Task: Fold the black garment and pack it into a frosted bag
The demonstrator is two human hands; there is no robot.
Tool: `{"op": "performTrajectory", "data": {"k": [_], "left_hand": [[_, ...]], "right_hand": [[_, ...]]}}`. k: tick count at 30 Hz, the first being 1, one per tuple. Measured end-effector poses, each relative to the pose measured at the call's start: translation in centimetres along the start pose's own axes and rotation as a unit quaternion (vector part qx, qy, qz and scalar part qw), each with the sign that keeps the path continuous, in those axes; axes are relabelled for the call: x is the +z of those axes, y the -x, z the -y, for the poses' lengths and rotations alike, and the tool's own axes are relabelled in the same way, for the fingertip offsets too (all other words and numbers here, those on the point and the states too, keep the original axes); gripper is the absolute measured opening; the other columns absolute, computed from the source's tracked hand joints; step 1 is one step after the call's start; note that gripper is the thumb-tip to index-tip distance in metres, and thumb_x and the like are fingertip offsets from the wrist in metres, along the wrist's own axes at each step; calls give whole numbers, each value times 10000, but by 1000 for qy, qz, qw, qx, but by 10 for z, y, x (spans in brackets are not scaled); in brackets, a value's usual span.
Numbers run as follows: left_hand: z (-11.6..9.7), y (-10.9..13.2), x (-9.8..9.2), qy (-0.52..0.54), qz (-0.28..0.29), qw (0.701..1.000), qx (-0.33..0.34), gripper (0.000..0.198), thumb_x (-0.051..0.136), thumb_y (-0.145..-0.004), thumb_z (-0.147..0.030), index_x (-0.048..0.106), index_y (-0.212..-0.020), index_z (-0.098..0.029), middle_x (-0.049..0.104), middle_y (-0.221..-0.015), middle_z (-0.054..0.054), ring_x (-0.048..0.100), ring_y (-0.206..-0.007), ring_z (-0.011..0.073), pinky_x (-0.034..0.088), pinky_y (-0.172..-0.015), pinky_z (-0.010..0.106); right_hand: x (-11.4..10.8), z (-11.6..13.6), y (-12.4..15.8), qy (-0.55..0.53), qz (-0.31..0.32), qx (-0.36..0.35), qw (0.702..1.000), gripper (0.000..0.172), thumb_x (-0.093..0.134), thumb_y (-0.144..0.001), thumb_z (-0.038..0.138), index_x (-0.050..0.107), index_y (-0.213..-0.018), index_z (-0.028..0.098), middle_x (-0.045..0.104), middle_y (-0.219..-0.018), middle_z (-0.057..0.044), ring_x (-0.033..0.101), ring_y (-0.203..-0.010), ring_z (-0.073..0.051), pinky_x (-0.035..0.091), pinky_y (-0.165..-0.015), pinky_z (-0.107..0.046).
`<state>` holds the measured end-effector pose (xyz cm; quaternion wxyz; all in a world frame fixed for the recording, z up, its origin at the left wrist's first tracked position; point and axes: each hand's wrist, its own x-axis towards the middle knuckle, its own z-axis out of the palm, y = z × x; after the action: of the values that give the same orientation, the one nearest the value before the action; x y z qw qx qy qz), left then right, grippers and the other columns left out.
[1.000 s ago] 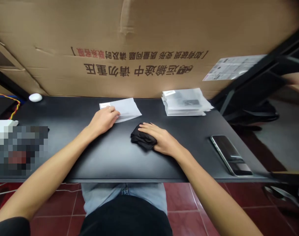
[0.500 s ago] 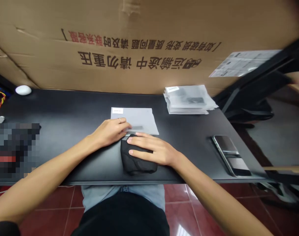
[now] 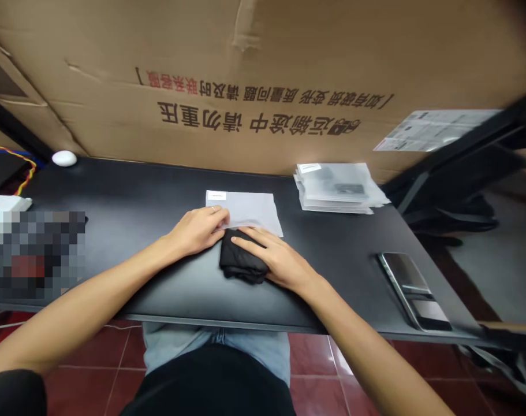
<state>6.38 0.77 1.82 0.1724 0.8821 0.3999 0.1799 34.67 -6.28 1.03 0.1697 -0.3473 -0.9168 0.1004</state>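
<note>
A frosted plastic bag [image 3: 256, 209] with a small white label lies flat on the black desk, its opening facing me. My left hand [image 3: 202, 230] is closed on the near edge of the bag, lifting it a little, fingers curled. Right against that opening sits a folded black cloth [image 3: 242, 261], its far end by the bag's edge; how much of it is inside I cannot tell. My right hand [image 3: 282, 257] grips the cloth from the right, thumb on top, and its fingertips reach the bag's edge.
A stack of similar bags [image 3: 338, 188] stands at the back right. A phone [image 3: 414, 292] lies near the right edge. A large cardboard box [image 3: 263, 52] walls the back of the desk [image 3: 159, 179]. At left are a white rounded object [image 3: 64, 158] and a blurred-out dark item [image 3: 37, 254].
The black cloth has moved away from me, up to the bag's opening, with my right hand on it. My left hand now raises the bag's near edge. The view has shifted slightly.
</note>
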Motion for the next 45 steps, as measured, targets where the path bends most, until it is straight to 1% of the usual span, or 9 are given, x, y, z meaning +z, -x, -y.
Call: {"op": "performTrajectory", "data": {"k": [4, 8, 11, 17, 24, 31, 37, 41, 45], "left_hand": [[-1, -1, -1, 61, -9, 998, 13, 76, 682, -946, -219, 685, -1011, -258, 722, -916, 23, 659, -818, 223, 466, -777, 338], [-8, 1, -1, 89, -41, 995, 27, 114, 666, -907, -166, 666, -978, -256, 702, -888, 5, 642, -799, 196, 447, -769, 317], [-14, 4, -2, 84, -42, 995, 26, 103, 663, -910, -174, 664, -970, -258, 673, -836, -4, 626, -761, 188, 456, -763, 311], [-27, 10, 0, 27, -49, 997, 60, 91, 623, -944, -172, 658, -962, -254, 691, -824, 8, 645, -744, 187, 486, -760, 318], [-39, 17, 9, -9, -132, 983, 128, 113, 609, -938, -124, 634, -960, -232, 700, -826, -16, 653, -724, 153, 492, -728, 291], [-27, 16, 5, 43, -150, 982, 106, 124, 695, -911, -148, 636, -984, -228, 669, -810, -43, 641, -713, 132, 488, -715, 269], [-40, 20, 14, 64, -142, 978, 141, 103, 671, -960, -135, 643, -986, -230, 686, -825, -31, 633, -704, 124, 492, -710, 256], [-35, 18, 15, 56, -141, 979, 139, 89, 671, -968, -143, 649, -975, -229, 683, -824, -28, 640, -728, 135, 498, -735, 268], [-19, 13, 8, 72, -137, 983, 95, 86, 690, -948, -153, 648, -971, -225, 690, -838, -26, 651, -740, 134, 506, -740, 263]], "right_hand": [[5, -1, 2, 47, -46, 52, 996, 756, 527, -1050, 69, 461, -1754, 336, 606, -1700, -111, 603, -1559, -333, 599, -1240, -551], [7, 3, 3, 138, -61, 102, 983, 715, 515, -1029, 76, 498, -1714, 275, 689, -1589, -157, 691, -1434, -364, 746, -898, -432], [7, 7, 3, 186, -75, 124, 972, 708, 556, -1008, 99, 498, -1696, 260, 752, -1487, -168, 741, -1320, -368, 694, -652, -327], [8, 5, 5, 230, -82, 135, 960, 833, 573, -940, 94, 408, -1748, 211, 730, -1522, -213, 766, -1193, -401, 628, -571, -350], [6, 10, 9, 288, -19, 204, 935, 848, 601, -909, 144, 431, -1739, 116, 814, -1191, -207, 781, -1027, -351, 590, -652, -337], [-6, 28, -4, 271, 15, 189, 944, 734, 664, -992, 331, 525, -1710, 271, 696, -1581, -176, 743, -1195, -342, 510, -602, -300], [-2, 23, -5, 284, -4, 245, 927, 690, 655, -973, 213, 593, -1659, 210, 698, -1579, -203, 731, -1215, -360, 565, -640, -341], [-3, 17, -4, 259, -15, 161, 952, 732, 692, -1016, 332, 522, -1691, 104, 696, -1560, -245, 697, -1301, -381, 633, -744, -386], [-4, 9, 3, 245, -83, 23, 966, 533, 607, -1136, 312, 584, -1639, 137, 762, -1483, -170, 695, -1357, -305, 626, -843, -347]]}}
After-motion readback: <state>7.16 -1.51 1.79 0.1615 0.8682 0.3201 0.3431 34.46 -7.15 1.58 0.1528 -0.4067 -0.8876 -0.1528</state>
